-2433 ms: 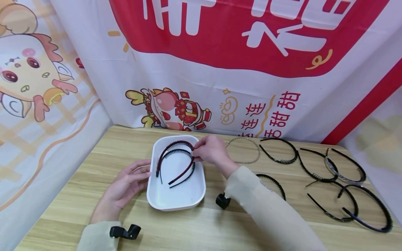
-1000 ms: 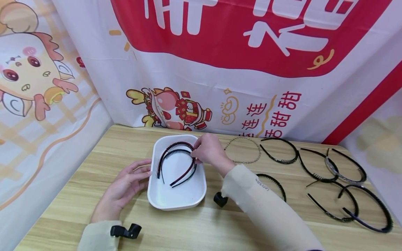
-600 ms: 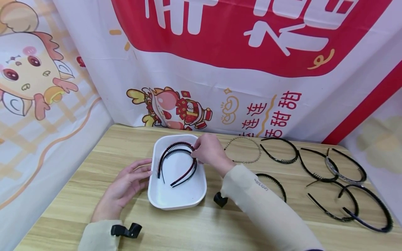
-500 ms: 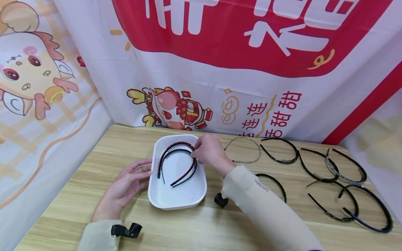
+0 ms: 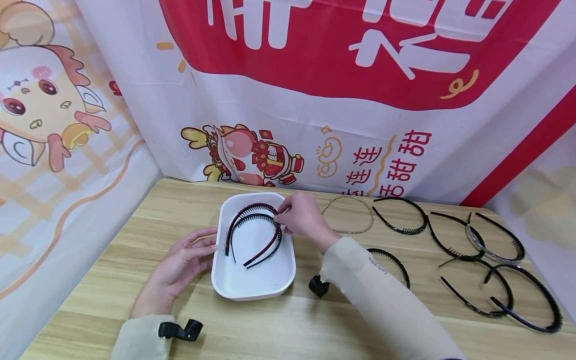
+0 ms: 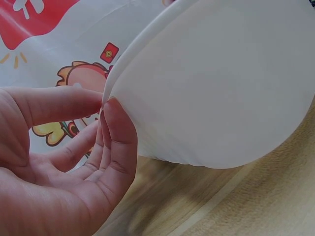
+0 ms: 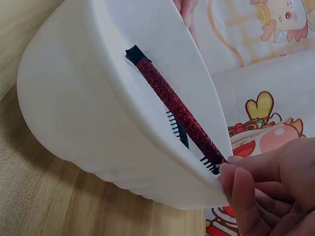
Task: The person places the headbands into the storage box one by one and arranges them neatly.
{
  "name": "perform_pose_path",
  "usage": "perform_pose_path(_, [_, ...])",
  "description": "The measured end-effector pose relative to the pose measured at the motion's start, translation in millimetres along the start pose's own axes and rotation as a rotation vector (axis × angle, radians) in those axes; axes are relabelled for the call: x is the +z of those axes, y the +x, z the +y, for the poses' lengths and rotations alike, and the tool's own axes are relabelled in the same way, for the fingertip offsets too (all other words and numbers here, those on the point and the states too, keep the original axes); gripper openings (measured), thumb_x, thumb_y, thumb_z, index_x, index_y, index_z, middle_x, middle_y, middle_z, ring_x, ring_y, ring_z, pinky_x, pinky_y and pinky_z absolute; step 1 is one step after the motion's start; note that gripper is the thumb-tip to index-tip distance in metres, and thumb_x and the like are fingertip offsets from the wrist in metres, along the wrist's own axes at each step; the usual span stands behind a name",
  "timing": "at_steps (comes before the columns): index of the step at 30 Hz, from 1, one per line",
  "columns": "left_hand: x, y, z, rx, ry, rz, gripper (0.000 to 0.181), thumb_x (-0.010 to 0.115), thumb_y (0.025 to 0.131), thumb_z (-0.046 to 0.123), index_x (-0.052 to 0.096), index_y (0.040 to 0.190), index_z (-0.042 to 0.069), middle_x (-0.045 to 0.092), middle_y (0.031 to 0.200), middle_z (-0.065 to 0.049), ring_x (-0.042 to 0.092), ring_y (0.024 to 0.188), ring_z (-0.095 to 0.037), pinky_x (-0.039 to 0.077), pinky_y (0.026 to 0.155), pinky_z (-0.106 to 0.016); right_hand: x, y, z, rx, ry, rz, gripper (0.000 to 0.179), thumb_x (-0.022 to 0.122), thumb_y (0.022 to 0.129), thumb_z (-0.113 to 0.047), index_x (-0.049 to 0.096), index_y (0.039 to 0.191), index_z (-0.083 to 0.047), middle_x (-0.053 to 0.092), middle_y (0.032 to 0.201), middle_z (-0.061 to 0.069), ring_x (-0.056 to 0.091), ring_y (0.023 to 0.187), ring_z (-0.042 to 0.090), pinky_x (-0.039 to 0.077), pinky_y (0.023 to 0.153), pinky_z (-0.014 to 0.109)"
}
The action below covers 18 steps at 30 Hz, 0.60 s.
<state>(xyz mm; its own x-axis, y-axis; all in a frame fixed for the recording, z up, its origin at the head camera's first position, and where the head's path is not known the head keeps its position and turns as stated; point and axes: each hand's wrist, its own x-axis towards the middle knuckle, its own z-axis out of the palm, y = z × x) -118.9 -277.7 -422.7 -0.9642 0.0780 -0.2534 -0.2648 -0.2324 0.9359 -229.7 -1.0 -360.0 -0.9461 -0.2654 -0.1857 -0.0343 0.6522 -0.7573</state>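
The red band (image 7: pixel 174 105) is in the box (image 5: pixel 252 284), overlapping a black band (image 5: pixel 254 215); at two o'clock the right hand (image 5: pixel 300 216) pinches the former, at nine the left hand (image 5: pixel 186 260) pinches the rim (image 6: pixel 134 46). Level release should avoid snagged teeth (image 7: pixel 172 122).

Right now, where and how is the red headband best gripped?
Pinch the red headband on the right side of its arch, probably best from above the right rim of the white tray, as the right hand does. That stretch lies close to the rim; the black headband sits beside it, so a shallow pinch seems wise.
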Motion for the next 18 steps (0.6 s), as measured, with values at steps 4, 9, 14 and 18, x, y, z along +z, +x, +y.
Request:
perform_pose_path(4, [-0.2, -0.1, 0.0, -0.003, -0.004, 0.000, 0.036, 0.064, 0.103, 0.000, 0.065, 0.133, 0.019, 0.077, 0.116, 0.003, 0.073, 0.108, -0.013, 0.061, 0.094, -0.032, -1.3, 0.9, 3.2, -0.001, 0.038, -0.013, 0.015, 0.081, 0.095, -0.009, 0.080, 0.108, -0.003, 0.079, 0.093, 0.010, 0.081, 0.083, 0.034, 0.068, 0.070, 0.036])
perform_pose_path(9, [-0.6, -0.4, -0.4, 0.002, -0.005, -0.005, 0.036, 0.063, 0.103, 0.000, 0.064, 0.134, 0.019, 0.077, 0.117, 0.002, 0.073, 0.109, -0.014, 0.061, 0.094, -0.032, -1.3, 1.7, 4.0, 0.001, 0.035, -0.010, 0.011, 0.082, 0.094, -0.009, 0.080, 0.104, -0.005, 0.078, 0.089, 0.008, 0.080, 0.080, 0.032, 0.067, 0.068, 0.035])
perform_pose_path(14, [-0.6, -0.4, -1.2, 0.013, -0.015, -0.017, 0.037, 0.062, 0.103, -0.001, 0.064, 0.134, 0.018, 0.077, 0.117, 0.002, 0.074, 0.109, -0.014, 0.062, 0.094, -0.032, -0.4, 2.4, 4.7, 0.004, 0.022, 0.005, 0.009, 0.084, 0.092, -0.009, 0.080, 0.100, -0.007, 0.078, 0.087, 0.007, 0.079, 0.075, 0.029, 0.063, 0.061, 0.027])
perform_pose_path(18, [-0.1, -0.3, -1.4, 0.015, -0.019, -0.019, 0.038, 0.062, 0.102, -0.002, 0.063, 0.135, 0.017, 0.078, 0.117, 0.002, 0.074, 0.109, -0.014, 0.062, 0.094, -0.032, -0.6, 2.0, 5.6, 0.001, 0.028, 0.006, 0.008, 0.084, 0.092, -0.009, 0.081, 0.100, -0.006, 0.078, 0.086, 0.007, 0.079, 0.073, 0.027, 0.065, 0.064, 0.031])
